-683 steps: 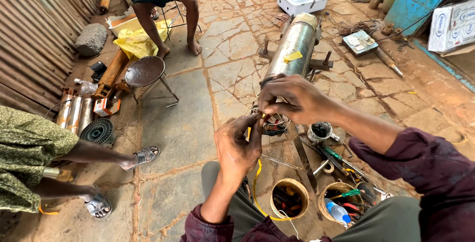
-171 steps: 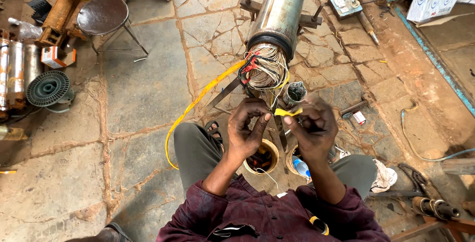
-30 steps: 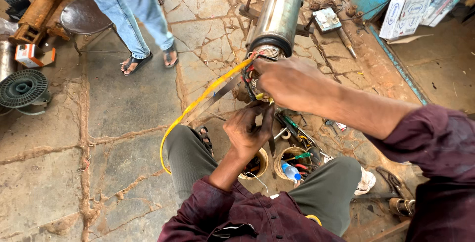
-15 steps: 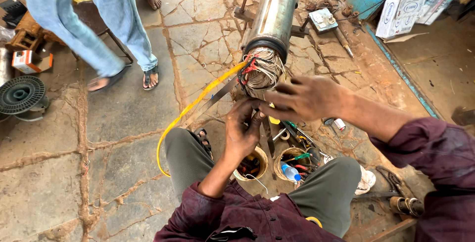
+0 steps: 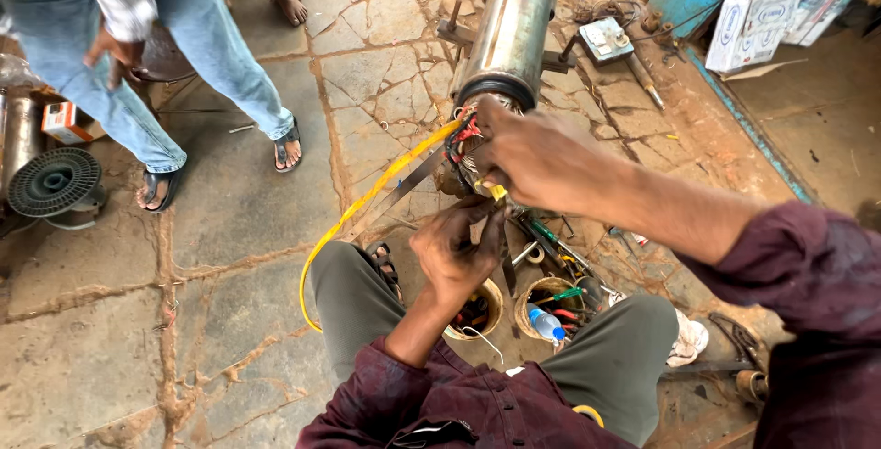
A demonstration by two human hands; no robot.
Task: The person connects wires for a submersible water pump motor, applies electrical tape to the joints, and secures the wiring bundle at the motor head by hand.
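Head view, looking down past the person's knees: nearest, between the legs on the stone floor (image 5: 229, 219), stand two round tins (image 5: 541, 307) of small tools and a plastic bottle. Just above them the left hand (image 5: 454, 252) is raised, wrist bent back and fingers curled upward, pinching what looks like thin wire under the motor's open end; exactly what it grips is hard to make out. The right hand (image 5: 532, 160) comes in from the right on an outstretched arm in a dark maroon sleeve, knuckles up, fingers closed around a short yellow sleeve piece (image 5: 496, 192) and pressed against the bundle of red and pale winding leads (image 5: 463, 137). That hand is touching the bundle and is the nearer of the two; the left sits just below it. The leads spill from the mouth of a long steel motor cylinder (image 5: 509, 31), which lies on the floor with its long axis running straight away from the person, open end facing the hands. A yellow tube (image 5: 367, 206) curves from the leads down toward the left knee. Farther off to the left, another person in jeans and sandals (image 5: 289, 146) stands beside a black ribbed disc (image 5: 53, 183).
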